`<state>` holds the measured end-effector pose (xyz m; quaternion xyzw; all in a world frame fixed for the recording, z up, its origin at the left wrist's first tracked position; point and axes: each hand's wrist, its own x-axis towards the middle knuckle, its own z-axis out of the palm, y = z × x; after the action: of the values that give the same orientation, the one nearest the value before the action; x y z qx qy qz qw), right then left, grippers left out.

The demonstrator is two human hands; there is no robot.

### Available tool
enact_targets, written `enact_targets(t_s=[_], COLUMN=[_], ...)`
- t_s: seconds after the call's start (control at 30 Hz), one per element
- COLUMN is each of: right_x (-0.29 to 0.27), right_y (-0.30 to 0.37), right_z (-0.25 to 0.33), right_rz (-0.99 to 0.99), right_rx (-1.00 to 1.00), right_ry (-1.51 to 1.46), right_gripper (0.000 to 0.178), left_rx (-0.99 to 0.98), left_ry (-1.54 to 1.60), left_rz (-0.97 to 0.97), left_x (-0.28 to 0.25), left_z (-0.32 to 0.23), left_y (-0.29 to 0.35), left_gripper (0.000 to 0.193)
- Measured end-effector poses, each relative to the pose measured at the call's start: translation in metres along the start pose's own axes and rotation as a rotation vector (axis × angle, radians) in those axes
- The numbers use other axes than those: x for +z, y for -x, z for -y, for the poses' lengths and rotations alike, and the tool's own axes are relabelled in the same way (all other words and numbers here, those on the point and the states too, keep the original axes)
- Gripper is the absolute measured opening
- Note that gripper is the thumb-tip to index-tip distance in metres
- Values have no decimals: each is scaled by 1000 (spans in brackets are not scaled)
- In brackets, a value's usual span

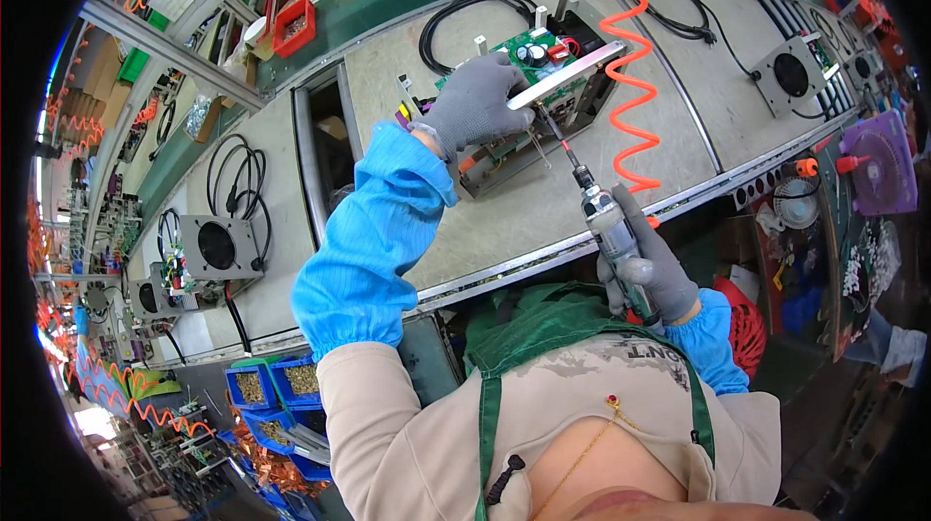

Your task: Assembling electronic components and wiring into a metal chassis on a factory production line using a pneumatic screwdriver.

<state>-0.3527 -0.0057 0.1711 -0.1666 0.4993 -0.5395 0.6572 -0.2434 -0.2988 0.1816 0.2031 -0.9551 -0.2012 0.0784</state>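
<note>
An opened electrical unit stands on the bench before me, with a green circuit board (511,48), red wires and metal sides. Along its near right side runs a pale metal panel (567,77), seen nearly edge-on. My left hand (475,102), in a grey glove, is closed at the panel's left end; its fingertips are partly hidden. In my gloved right hand (655,269) is a powered screwdriver (608,222), gripped round its body. Its long bit slants up and left to the panel's near side, close to my left fingers.
An orange coiled hose (635,65) hangs right of the unit. Black cables (456,21) lie behind it. Similar fan units (221,247) stand along the bench to the left and right. Blue bins (250,387) of small parts sit at lower left; a red bin (294,26) is behind.
</note>
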Motion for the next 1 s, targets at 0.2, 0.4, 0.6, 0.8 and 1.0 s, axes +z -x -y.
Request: enact_targets(t_s=[0.2,0.4,0.6,0.8,1.0], right_x=[-3,8,7,5,6], right_y=[0,4,5,1,-1], right_z=[7,20,23,23,23], right_rz=[22,-33,-29,-23,2], right_rx=[-6,21,23,28,21], right_ry=[-1,74,102,166,146], right_gripper=[95,94,93,93,94], left_rx=[-18,-46,-57,-27,-34], left_ry=[10,13,4,-4,9], left_rz=[-12,-20,-8,-49,-45], left_x=[1,1,3,3,3], left_z=[-1,-6,-4,-3,-1], left_y=[-1,1,-3,-1,-1], left_gripper=[38,35,35,34,33])
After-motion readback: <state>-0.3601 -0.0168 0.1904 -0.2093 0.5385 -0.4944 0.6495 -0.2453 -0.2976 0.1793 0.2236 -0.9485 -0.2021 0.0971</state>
